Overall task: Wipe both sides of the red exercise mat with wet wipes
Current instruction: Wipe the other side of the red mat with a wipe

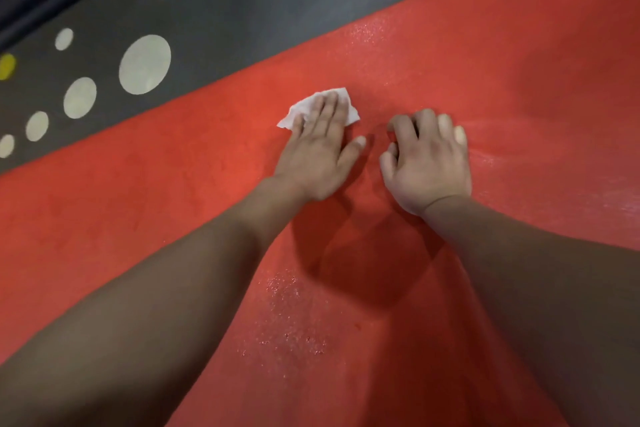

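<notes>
Left hand is pressing a wipe flat on the mat; right hand is bracing beside it.

The left hand's fingers are lying straight and together on top of the wipe, pinning it by pressure alone and clasping nothing. White corners are sticking out past the fingertips and on the little-finger side. Just off that hand's thumb, the right hand is resting on the mat with its fingers bent under, tips touching the surface, gripping nothing that shows. The mat is lying spread beneath both hands and forearms, glistening with wet specks beyond the right fingertips and back between the forearms. Past the wipe, the mat's edge is meeting a grey floor with pale dots.
</notes>
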Demonstrator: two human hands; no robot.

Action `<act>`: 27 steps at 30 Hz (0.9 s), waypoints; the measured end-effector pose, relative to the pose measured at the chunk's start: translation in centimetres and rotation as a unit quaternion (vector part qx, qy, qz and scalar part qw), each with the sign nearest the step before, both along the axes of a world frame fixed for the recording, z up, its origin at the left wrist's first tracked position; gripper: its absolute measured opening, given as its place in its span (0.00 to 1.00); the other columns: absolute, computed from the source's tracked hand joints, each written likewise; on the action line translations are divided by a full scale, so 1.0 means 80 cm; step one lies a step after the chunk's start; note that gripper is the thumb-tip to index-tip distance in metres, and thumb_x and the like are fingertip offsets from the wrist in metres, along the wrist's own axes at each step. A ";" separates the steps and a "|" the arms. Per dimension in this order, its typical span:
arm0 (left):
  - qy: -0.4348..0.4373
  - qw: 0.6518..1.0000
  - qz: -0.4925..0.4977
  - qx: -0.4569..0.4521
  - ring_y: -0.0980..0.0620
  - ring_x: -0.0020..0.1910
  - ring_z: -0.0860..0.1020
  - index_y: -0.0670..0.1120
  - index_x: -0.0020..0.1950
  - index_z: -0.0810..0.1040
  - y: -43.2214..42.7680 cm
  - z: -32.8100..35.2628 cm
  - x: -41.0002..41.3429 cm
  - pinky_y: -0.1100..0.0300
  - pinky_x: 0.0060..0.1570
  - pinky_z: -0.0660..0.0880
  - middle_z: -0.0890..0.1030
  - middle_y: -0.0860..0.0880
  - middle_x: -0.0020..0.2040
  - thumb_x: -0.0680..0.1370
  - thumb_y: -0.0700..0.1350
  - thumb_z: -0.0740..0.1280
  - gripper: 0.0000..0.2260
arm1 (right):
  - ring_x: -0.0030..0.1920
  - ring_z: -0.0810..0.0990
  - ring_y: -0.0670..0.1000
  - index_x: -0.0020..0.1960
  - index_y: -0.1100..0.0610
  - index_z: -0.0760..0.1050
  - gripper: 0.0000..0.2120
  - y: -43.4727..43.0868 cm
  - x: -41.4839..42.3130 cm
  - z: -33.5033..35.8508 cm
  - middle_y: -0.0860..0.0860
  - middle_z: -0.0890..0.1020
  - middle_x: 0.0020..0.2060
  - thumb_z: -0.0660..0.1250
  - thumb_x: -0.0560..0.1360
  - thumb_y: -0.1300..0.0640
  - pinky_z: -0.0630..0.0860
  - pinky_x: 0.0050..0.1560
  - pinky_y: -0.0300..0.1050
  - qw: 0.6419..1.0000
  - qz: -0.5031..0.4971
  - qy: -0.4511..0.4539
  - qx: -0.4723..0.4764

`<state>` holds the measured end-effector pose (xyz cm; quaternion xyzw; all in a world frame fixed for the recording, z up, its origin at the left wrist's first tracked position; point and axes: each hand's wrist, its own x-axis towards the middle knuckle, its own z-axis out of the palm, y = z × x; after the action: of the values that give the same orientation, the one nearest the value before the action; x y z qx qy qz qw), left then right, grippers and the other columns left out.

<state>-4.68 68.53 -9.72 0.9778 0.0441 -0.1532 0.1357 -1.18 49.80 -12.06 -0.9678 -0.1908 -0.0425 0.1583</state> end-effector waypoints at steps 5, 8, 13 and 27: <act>-0.003 0.998 0.042 0.039 0.48 0.82 0.42 0.41 0.83 0.45 0.047 0.000 0.010 0.44 0.80 0.45 0.47 0.45 0.84 0.82 0.63 0.57 0.40 | 0.51 0.71 0.58 0.58 0.52 0.73 0.15 0.001 0.000 0.001 0.54 0.74 0.50 0.58 0.75 0.48 0.67 0.53 0.55 1.000 0.000 0.003 -0.010; 0.003 0.990 0.138 0.031 0.45 0.82 0.42 0.41 0.83 0.46 0.059 0.003 0.020 0.45 0.80 0.43 0.47 0.42 0.83 0.79 0.66 0.61 0.44 | 0.51 0.71 0.58 0.58 0.52 0.73 0.15 0.001 0.000 0.000 0.53 0.74 0.50 0.58 0.75 0.48 0.68 0.53 0.56 1.000 0.001 0.005 -0.004; -0.179 0.965 0.181 -0.056 0.38 0.76 0.61 0.38 0.77 0.61 0.034 0.016 0.005 0.44 0.76 0.58 0.66 0.40 0.75 0.75 0.54 0.65 0.36 | 0.51 0.71 0.57 0.58 0.52 0.73 0.15 0.001 0.000 0.000 0.53 0.74 0.50 0.58 0.75 0.48 0.67 0.54 0.55 1.000 0.000 0.010 -0.009; -0.196 0.970 0.106 -0.101 0.45 0.55 0.80 0.43 0.49 0.78 0.047 0.009 0.018 0.52 0.58 0.74 0.84 0.45 0.51 0.77 0.46 0.65 0.07 | 0.51 0.70 0.58 0.58 0.52 0.73 0.15 0.001 0.000 0.000 0.53 0.73 0.49 0.58 0.75 0.48 0.66 0.54 0.55 1.000 0.001 0.001 -0.010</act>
<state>-3.25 72.32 -9.03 0.9599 0.1041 0.0529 0.2550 -1.19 49.88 -12.03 -0.9693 -0.1917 -0.0392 0.1490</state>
